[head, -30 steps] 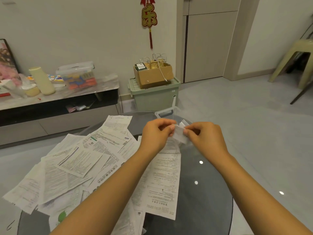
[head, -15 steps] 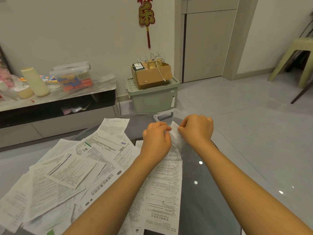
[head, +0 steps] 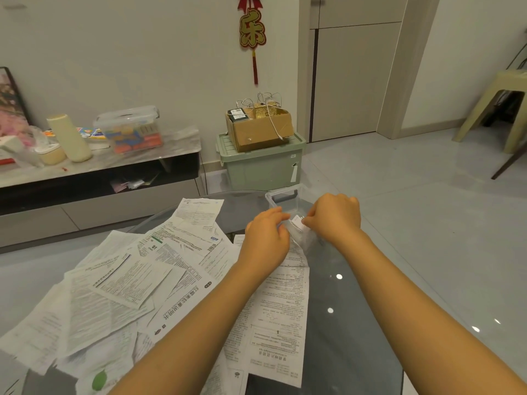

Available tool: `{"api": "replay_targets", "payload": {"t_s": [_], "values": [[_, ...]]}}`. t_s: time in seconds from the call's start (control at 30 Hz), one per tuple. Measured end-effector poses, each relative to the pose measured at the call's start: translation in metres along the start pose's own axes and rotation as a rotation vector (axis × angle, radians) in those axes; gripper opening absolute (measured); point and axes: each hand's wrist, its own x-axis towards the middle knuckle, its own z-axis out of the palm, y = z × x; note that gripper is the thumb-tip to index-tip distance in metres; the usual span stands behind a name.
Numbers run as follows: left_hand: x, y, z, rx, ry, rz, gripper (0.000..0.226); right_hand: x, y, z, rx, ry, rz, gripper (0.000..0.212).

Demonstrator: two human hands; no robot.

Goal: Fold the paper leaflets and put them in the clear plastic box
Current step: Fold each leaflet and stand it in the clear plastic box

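Two hands at the far edge of a round dark glass table (head: pixel 342 323). Left hand (head: pixel 268 238): fingers curled downward, tips at the edge of a small folded leaflet (head: pixel 296 220); whether they actually pinch it cannot be told from this angle. Right hand (head: pixel 335 216): fingers curled, thumb and fingertips pinching the same folded leaflet from its right side. The folded leaflet: white, small, held between both hands, directly over the near part of the clear plastic box (head: pixel 282 196).

One clear plastic box: lidless, standing at the table's far rim, largely hidden behind the hands; its far wall with a handle recess shows. Contents cannot be made out.

Many unfolded paper leaflets (head: pixel 137 280): printed sheets, overlapping in a loose heap on the left half of the table, some hanging past its edge. One long leaflet (head: pixel 279 317) lies flat between the forearms, its far end under the hands.

Background: one green storage bin (head: pixel 262 166) on the floor carrying a cardboard box (head: pixel 259 129); one low cabinet (head: pixel 99 178) along the wall, left, bearing a lidded clear container (head: pixel 131 129) and a cream bottle (head: pixel 70 138); one red and gold wall ornament (head: pixel 252 32).
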Motion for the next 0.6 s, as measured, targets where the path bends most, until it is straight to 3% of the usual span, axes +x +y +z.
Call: {"api": "replay_targets", "payload": {"t_s": [0.2, 0.27, 0.43, 0.6], "values": [[-0.024, 0.004, -0.018, 0.016, 0.017, -0.053, 0.032, -0.030, -0.001, -0.007, 0.432, 0.033, -0.055, 0.018], [-0.077, 0.008, -0.048, 0.047, 0.052, -0.087, 0.029, -0.081, -0.019, -0.018, 0.532, -0.017, -0.155, 0.019], [-0.118, -0.006, -0.067, 0.117, -0.041, -0.183, 0.026, -0.119, -0.028, -0.007, 0.520, -0.041, -0.335, 0.019], [-0.173, -0.030, -0.084, 0.322, -0.235, -0.280, 0.033, -0.159, -0.041, 0.018, 0.468, -0.184, -0.496, 0.019]]}}
